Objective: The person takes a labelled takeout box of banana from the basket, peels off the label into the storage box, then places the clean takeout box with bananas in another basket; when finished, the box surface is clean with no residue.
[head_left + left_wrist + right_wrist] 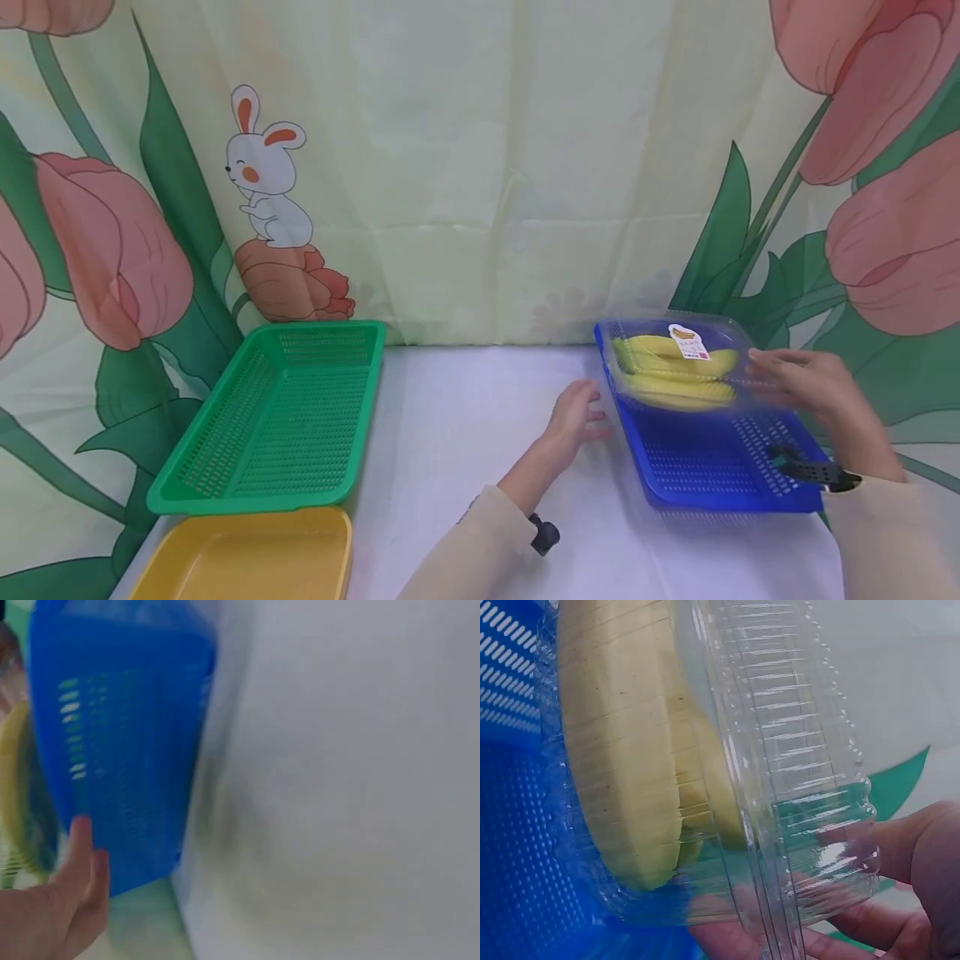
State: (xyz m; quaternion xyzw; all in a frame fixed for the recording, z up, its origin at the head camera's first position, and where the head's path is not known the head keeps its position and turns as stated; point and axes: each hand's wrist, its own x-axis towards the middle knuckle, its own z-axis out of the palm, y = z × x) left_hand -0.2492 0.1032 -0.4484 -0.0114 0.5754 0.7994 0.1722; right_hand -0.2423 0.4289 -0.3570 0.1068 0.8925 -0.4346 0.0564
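**Banana box lifted at the blue basket, green basket waiting**

At the surface's left edge you have a green perforated plastic basket standing bare, and at the near left corner a yellow plastic tray, also holding nothing as far as the head view shows.

Toward the middle, your left hand hovers just beside the left rim of the blue perforated plastic basket; its fingers are relaxed and straight and hold nothing, with the fingertips close against the blue wall in the left wrist view.

At the surface's right edge, over the far end of the blue basket, your right hand has its grip on the clear plastic clamshell box of yellow bananas, fingers curled under and round its right end. The box looks raised off the basket floor and tilted, though the blur makes it hard to say whether a corner rests on the rim.

Judging from this, the box is in hand but only just clear of the blue basket; carrying it anywhere and setting it down is all left to do.
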